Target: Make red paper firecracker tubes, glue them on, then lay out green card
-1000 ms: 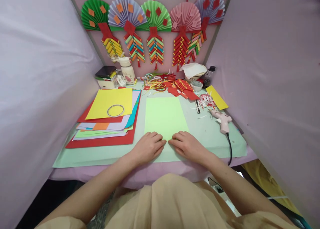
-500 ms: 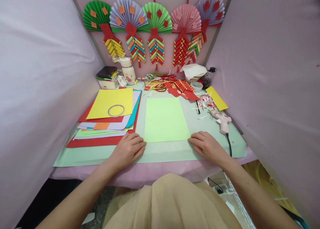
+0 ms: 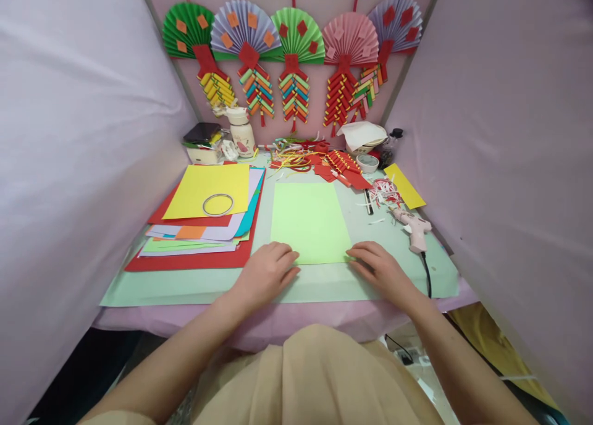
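A light green sheet of paper point(image 3: 308, 221) lies flat in front of me on the pale green table cover. My left hand point(image 3: 271, 270) reaches over the sheet's near left corner and hides it. Its fingers rest on the near edge, with the thumb apart from them, so the hand is open. At the near right corner is my right hand point(image 3: 380, 270), its fingertips at the paper's edge. Its fingers are stretched out and a gap shows between fingers and thumb. Neither hand is closed on the sheet.
Left: stacked coloured paper, topped by a yellow sheet point(image 3: 213, 184) and a metal ring point(image 3: 217, 205). Right: a glue gun point(image 3: 417, 230) with a cord. Behind: a bottle point(image 3: 241, 134), red paper firecrackers point(image 3: 343, 162), a tape roll point(image 3: 367, 162). Several paper fans point(image 3: 299, 36) hang on the wall.
My left hand has moved right, from beside the sheet's near left corner onto its near edge. My right hand stays at the right corner. The view has shifted slightly.
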A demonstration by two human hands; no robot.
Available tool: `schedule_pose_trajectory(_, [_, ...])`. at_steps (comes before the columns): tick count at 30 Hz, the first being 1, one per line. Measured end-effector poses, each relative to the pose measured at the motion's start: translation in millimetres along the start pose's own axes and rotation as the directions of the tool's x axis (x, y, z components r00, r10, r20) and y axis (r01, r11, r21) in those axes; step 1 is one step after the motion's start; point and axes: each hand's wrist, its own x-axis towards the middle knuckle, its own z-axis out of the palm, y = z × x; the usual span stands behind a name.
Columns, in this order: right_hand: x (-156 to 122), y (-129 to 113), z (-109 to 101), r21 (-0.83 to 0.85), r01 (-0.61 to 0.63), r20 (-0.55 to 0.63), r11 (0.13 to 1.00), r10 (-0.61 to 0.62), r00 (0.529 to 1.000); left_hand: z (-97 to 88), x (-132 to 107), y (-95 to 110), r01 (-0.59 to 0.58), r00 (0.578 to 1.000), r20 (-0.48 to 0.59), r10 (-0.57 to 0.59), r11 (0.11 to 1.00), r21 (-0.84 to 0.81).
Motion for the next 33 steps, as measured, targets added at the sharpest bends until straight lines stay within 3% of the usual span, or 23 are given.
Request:
schedule_pose_trajectory(3, [9.7, -2.6, 9.4, -0.034, 0.049, 0.017, 0.998, -0.049, 0.999, 11.8, 21.4, 13.2, 0.007, 0.990, 0.143, -0.008, 1.000, 0.008])
schedule_pose_trajectory(5, [12.1, -3.1, 12.9, -0.051, 0.060, 0.018, 0.997, -0.059, 0.998, 18.7, 28.1, 16.6, 0.013, 0.983, 0.181, -0.016, 1.000, 0.018])
schedule_pose_trajectory(15, [11.2, -3.9, 19.3, 0.010, 0.031, -0.072, 0.999, -0.030, 0.997, 40.1, 26.4, 16.3, 0.031, 0.998, 0.059, -0.035, 0.997, 0.066])
schedule_pose_trajectory(23, [10.7, -3.9, 21.3, 0.062, 0.006, -0.118, 0.998, 0.001, 0.993, 40.6, 26.9, 15.5, 0.058, 0.996, 0.060, -0.061, 0.996, 0.066])
schedule_pose_trajectory(33, [16.4, -8.2, 20.0, 0.053, -0.030, -0.029, 0.998, 0.032, 0.999, 38.4, 26.2, 16.8, 0.146, 0.988, 0.063, -0.143, 0.988, -0.049])
